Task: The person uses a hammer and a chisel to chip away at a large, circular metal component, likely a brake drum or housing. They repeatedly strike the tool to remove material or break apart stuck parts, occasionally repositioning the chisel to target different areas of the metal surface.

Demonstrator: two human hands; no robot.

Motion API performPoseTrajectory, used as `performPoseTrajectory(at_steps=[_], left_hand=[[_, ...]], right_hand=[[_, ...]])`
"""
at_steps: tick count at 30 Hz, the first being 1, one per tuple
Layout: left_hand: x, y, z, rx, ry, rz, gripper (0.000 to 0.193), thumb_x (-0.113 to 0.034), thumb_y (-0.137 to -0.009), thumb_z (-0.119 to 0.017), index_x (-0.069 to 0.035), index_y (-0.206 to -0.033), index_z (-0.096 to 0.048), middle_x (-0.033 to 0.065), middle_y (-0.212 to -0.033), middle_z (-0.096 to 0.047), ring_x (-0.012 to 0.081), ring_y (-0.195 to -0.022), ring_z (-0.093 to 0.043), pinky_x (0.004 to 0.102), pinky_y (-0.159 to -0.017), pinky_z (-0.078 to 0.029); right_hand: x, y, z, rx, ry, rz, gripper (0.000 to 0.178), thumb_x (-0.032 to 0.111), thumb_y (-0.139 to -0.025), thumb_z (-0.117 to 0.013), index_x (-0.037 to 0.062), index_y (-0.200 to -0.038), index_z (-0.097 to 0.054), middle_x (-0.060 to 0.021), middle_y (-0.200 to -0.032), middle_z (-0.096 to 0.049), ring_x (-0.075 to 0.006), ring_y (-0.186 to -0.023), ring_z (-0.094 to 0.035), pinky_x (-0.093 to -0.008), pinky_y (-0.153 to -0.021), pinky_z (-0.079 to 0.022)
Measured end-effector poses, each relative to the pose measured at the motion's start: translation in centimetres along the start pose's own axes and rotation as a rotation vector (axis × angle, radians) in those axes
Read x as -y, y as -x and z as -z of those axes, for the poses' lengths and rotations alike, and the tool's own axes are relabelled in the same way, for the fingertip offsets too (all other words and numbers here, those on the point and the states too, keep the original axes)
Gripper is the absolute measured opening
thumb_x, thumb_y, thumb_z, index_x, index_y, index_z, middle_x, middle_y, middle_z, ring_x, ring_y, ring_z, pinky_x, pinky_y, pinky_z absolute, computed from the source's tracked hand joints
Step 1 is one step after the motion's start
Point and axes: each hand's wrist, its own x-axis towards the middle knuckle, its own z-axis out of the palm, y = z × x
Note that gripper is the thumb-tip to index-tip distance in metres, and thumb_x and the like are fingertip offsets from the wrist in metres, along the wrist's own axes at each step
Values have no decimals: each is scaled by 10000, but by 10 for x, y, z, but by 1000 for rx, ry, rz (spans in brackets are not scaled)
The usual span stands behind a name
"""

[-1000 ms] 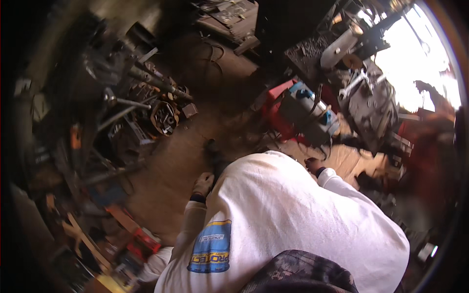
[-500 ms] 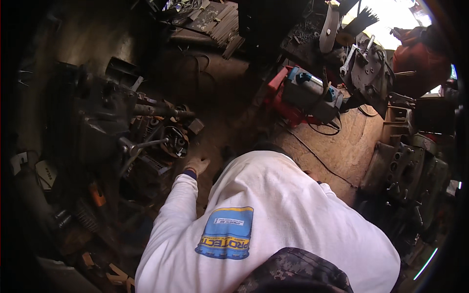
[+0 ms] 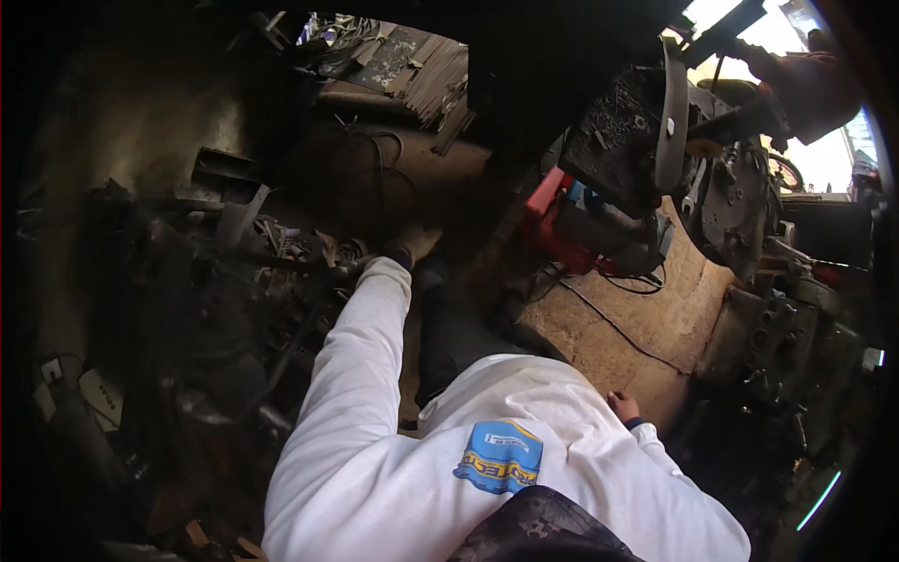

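My left hand (image 3: 419, 244) reaches forward in shadow, beside the right end of a cluttered metal workbench. Its fingers look stretched out, though they are dim, and no held thing shows. Close to its wrist lie small metal parts (image 3: 348, 251). My right hand (image 3: 623, 406) hangs low at my right side, over the brown floor. Only part of it shows past my white shirt, and its fingers are too hidden to read.
A red and grey machine (image 3: 599, 229) stands ahead on the right, with a black cable (image 3: 613, 323) across the floor (image 3: 665, 318). Above it juts a dark metal plate (image 3: 613, 140). Steel strips (image 3: 435, 84) are stacked at the back. A greasy metal block (image 3: 796, 347) stands far right.
My left hand has moved forward and a little right, away from the round container of parts. My right hand has come into view. The view has shifted, and my dark trousers now show.
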Motion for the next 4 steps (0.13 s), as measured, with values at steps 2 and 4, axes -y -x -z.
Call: performPoseTrajectory(at_steps=[2, 4], left_hand=[[15, -49, 6, -126, -127, -60, 511, -430, -885, -581, -55, -1229, -630, 219, -1247, -622, 378, -1180, -576, 441, -1004, -445], [29, -111, 24, -140, -100, -104, 480, -396, -872, -608, -62, -1216, -638, 228, -1227, -631, 380, -1160, -591, 445, -993, -456]], right_hand=[[7, 33, -4, -38, 147, 81, 328, 299, -938, -637, 14, -1095, -679, -120, -885, -696, -223, -701, -630, -336, -627, -498], [-15, 53, -4, -63, 266, 134, 344, 321, -931, -646, 30, -1106, -692, -152, -963, -728, -275, -796, -689, -361, -714, -535]])
